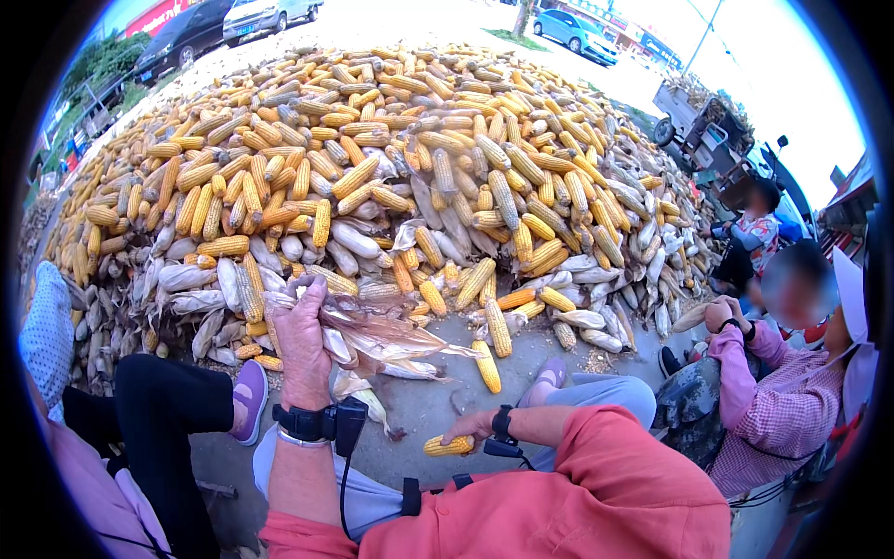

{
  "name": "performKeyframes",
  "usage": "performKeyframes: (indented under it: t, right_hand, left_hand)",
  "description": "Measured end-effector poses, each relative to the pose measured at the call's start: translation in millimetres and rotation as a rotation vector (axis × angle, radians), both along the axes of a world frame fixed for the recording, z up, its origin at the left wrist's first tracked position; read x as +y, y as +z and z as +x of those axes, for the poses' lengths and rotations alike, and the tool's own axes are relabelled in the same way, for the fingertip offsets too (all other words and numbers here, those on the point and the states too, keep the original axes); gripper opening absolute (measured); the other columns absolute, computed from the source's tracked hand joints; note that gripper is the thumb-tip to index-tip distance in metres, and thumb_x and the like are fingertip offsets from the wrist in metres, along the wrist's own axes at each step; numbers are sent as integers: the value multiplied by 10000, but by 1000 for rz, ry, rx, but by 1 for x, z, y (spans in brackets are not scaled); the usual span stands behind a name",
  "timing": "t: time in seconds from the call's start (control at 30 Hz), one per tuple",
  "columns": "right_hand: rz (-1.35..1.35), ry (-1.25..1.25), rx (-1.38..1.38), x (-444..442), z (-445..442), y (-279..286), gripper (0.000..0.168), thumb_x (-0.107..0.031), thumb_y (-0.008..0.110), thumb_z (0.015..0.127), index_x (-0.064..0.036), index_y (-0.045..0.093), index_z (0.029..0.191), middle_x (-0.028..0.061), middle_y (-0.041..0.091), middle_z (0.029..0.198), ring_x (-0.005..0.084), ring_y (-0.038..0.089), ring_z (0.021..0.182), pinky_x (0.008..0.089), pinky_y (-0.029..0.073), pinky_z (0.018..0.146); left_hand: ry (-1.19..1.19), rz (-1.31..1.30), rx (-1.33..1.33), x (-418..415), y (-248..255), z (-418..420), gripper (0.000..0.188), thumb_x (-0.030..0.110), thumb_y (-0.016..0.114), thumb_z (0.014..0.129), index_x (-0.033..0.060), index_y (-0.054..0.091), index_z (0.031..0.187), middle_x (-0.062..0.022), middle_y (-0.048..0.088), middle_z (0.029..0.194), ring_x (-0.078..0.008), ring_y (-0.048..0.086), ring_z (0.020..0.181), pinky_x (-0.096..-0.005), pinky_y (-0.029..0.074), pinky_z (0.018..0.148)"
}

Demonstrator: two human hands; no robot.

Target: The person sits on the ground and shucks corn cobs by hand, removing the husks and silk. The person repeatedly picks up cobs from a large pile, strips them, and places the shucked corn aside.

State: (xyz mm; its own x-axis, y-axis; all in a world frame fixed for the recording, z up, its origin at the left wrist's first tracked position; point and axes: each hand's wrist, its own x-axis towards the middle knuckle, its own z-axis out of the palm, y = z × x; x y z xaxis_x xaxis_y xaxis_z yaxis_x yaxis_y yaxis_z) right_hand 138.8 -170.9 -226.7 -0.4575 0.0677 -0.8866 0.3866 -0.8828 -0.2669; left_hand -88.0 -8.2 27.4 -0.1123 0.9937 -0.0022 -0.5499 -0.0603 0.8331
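Dry corn husks (377,328) are bunched in my left hand (305,342), which is raised in front of the pile with the papery leaves trailing to the right. Lower down, my right hand (471,427) grips a bare yellow ear of corn (448,446) near my lap. A large heap of corn ears (335,154) rises ahead, mostly husked ones on top. Ears still in pale husks (187,277) lie along its lower front. One husked ear (486,367) rests on the ground between my hands and the heap.
A person in a pink checked shirt (789,412) sits at my right, holding an ear, with another person (758,230) beyond. At my left a person's dark-trousered leg (167,398) is close. Parked vehicles and a loaded cargo vehicle (705,133) stand behind the heap.
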Motion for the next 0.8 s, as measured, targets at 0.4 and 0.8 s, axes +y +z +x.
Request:
performKeyframes:
  t: [0.4,0.8]
  right_hand:
    - [1641,-1345,554,304,164,421,524,-341,424,910,63,317,1225,201,435,1218,264,467,1073,339,394,922]
    - [687,-1136,738,141,79,207,751,-548,276,888,83,242,1292,246,341,1305,317,391,1186,399,338,991]
  left_hand:
    - [36,33,62,0,6,-1,136,90,606,806,8,552,901,-40,562,805,-108,543,706,-242,458,635]
    - [139,9,-96,26,-12,-22,174,119,618,795,13,590,929,-70,609,892,-162,587,786,-290,482,730]
